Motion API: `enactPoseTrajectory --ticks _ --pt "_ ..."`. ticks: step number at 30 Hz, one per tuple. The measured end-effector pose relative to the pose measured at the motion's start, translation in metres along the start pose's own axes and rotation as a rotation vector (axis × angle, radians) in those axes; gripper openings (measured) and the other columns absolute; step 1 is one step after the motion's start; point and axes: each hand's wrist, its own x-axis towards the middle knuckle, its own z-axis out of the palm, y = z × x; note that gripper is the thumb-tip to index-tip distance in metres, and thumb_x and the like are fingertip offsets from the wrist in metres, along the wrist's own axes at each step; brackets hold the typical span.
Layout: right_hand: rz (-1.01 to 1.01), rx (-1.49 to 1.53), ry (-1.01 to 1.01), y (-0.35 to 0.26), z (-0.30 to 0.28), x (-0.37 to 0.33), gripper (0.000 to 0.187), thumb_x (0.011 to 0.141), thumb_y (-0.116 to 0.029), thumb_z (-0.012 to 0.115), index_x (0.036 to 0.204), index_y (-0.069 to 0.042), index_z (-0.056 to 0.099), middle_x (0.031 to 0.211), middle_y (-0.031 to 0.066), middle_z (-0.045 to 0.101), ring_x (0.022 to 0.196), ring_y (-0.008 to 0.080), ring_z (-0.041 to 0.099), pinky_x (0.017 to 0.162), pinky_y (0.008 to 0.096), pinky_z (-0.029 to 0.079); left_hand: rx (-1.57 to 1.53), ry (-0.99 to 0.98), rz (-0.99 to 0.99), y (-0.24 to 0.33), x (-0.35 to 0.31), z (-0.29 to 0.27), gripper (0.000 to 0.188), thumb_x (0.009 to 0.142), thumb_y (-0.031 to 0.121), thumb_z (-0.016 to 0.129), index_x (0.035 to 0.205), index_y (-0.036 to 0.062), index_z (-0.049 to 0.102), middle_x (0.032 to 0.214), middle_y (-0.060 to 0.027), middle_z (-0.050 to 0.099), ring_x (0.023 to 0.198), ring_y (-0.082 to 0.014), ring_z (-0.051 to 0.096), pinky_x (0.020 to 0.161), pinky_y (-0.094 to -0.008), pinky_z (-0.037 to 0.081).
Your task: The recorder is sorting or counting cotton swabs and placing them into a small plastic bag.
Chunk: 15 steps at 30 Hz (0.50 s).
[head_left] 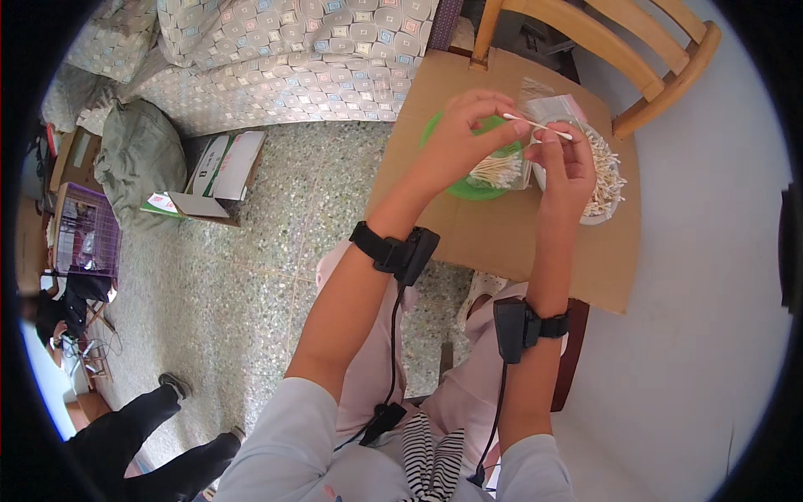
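Observation:
A white-tipped cotton swab (pixel 539 126) is stretched between my two hands, above the cardboard-covered seat. My left hand (pixel 470 134) pinches it near its left end with thumb and finger. My right hand (pixel 567 163) has closed fingertips near its other end. Below my left hand sits a round green dish (pixel 477 191), where a bundle of cotton swabs (pixel 498 171) lies, seemingly in clear plastic. A white bowl (pixel 595 221) full of loose cotton swabs (pixel 608 177) stands to the right, partly hidden by my right hand. Behind my hands lies a clear plastic bag (pixel 558 106).
Brown cardboard (pixel 502 238) covers the surface, with a wooden chair back (pixel 602 38) beyond it. A patterned cloth (pixel 284 67) hangs at the far left. On the floor are an opened carton (pixel 219 171) and a green-grey sack (pixel 140 159). Another person's legs (pixel 138 431) show lower left.

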Motion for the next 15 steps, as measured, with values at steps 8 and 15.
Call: enactPoseTrajectory --ticks 8,15 --pt "-0.063 -0.116 -0.068 -0.007 0.002 -0.005 0.014 0.093 -0.006 0.064 0.106 0.000 0.063 0.090 0.0025 0.063 0.075 0.0082 0.059 0.067 0.0232 0.048 0.098 0.027 0.098 0.005 -0.003 -0.010 0.021 0.091 0.028 0.069 0.100 0.0095 0.074 0.125 -0.0057 0.059 0.115 -0.0174 0.055 0.095 -0.0321 0.042" --pt "-0.052 -0.117 -0.063 -0.011 0.002 -0.005 0.014 0.094 -0.008 0.064 0.106 0.000 0.064 0.090 0.0045 0.065 0.076 0.0090 0.061 0.069 0.0230 0.049 0.166 0.055 0.153 0.008 -0.002 -0.012 0.021 0.085 0.026 0.075 0.099 0.0112 0.075 0.126 -0.0048 0.059 0.117 -0.0181 0.054 0.097 -0.0322 0.040"
